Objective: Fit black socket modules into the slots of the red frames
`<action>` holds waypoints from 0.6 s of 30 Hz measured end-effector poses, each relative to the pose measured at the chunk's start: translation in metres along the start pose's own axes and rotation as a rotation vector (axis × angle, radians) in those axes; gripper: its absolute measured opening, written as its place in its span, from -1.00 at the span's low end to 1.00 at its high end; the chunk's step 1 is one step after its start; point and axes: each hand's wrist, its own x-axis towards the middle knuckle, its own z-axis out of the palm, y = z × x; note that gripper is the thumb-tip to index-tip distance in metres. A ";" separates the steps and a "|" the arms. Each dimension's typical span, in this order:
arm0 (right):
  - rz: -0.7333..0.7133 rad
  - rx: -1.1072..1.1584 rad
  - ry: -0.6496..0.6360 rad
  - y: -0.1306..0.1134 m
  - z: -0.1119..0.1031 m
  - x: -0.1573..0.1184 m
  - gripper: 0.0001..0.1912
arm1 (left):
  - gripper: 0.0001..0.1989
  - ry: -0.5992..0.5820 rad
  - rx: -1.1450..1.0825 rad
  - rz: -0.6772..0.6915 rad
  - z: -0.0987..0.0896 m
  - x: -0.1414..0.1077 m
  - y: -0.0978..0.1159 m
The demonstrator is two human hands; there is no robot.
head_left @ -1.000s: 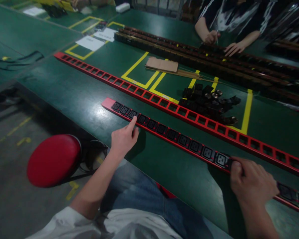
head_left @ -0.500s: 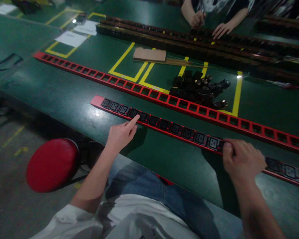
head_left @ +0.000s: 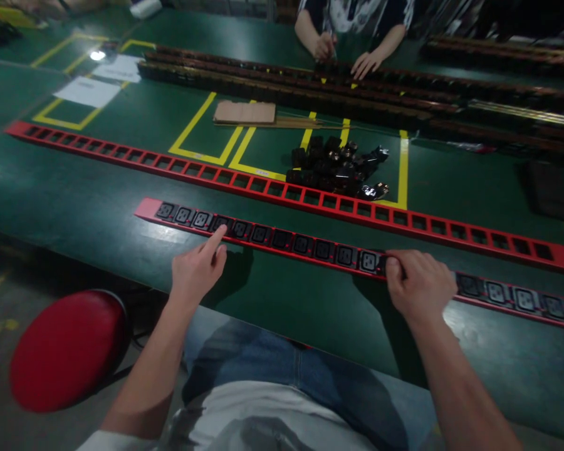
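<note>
A long red power strip (head_left: 291,243) fitted with a row of black outlets lies on the green table before me. My left hand (head_left: 198,264) has its index finger stretched out, the tip on or just at the fourth outlet from the left end; its other fingers are loosely curled and hold nothing. Further right, my right hand (head_left: 420,283) is wrapped over the strip, thumb on the near side, and hides several outlets. Behind it, roughly parallel, lies a longer red frame (head_left: 263,185) with a row of bare rectangular openings.
A pile of black parts (head_left: 338,164) with shiny metal ends sits behind the red frame. Cardboard pieces (head_left: 244,113) and paper sheets (head_left: 88,92) lie further left. Across the table, a person's hands (head_left: 345,56) work over long dark strips (head_left: 263,84). A red stool (head_left: 68,351) stands at lower left.
The view has shifted, so the table's contents appear further left. My left fingertip has slid slightly left along the power strip, to the fourth outlet. My right hand keeps its place on it.
</note>
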 end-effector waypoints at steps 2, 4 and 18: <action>0.001 0.001 -0.005 0.000 0.000 0.000 -0.72 | -0.56 -0.002 -0.006 0.006 0.001 0.001 -0.002; -0.002 0.005 -0.008 0.000 0.000 0.000 -0.72 | -0.57 -0.014 -0.007 0.006 0.000 0.001 -0.003; 0.004 0.023 -0.002 -0.003 -0.001 0.000 -0.73 | -0.49 -0.079 -0.061 -0.085 -0.007 -0.009 0.062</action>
